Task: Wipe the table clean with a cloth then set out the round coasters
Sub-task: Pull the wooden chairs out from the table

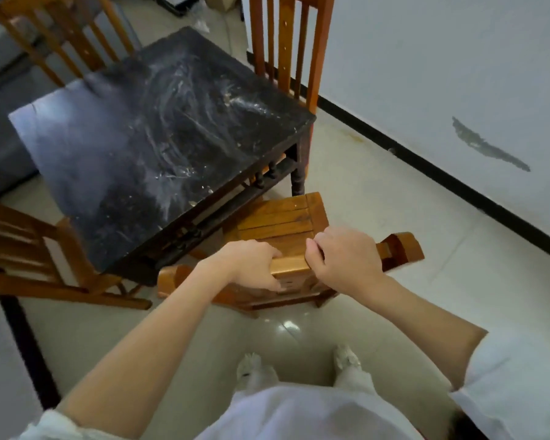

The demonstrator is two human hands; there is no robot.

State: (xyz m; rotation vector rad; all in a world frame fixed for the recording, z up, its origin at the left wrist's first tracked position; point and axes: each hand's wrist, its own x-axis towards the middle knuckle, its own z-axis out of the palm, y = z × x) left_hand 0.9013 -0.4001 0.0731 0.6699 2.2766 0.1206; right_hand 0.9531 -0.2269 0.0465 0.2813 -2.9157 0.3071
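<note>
A person stands on the pale tiled floor (378,217) facing a dark square table (159,138); its black top is smeared with whitish streaks and dotted with pale crumbs, thickest towards the far right corner and along the near right edge; no cloth or coasters show in this view. Both hands rest on the top rail of a wooden chair (286,217) tucked against the near side of the table; the left hand (251,265) has its fingers curled over the rail, gripping the wood, and the right hand (343,258) is likewise closed around the rail just beside it, knuckles up. Another wooden chair (292,42) stands at the far right corner by the white wall (442,74); a third (54,36) is at the far left and a fourth (29,255) at the near left; the person's pale shoes (346,358) point towards the table.
</note>
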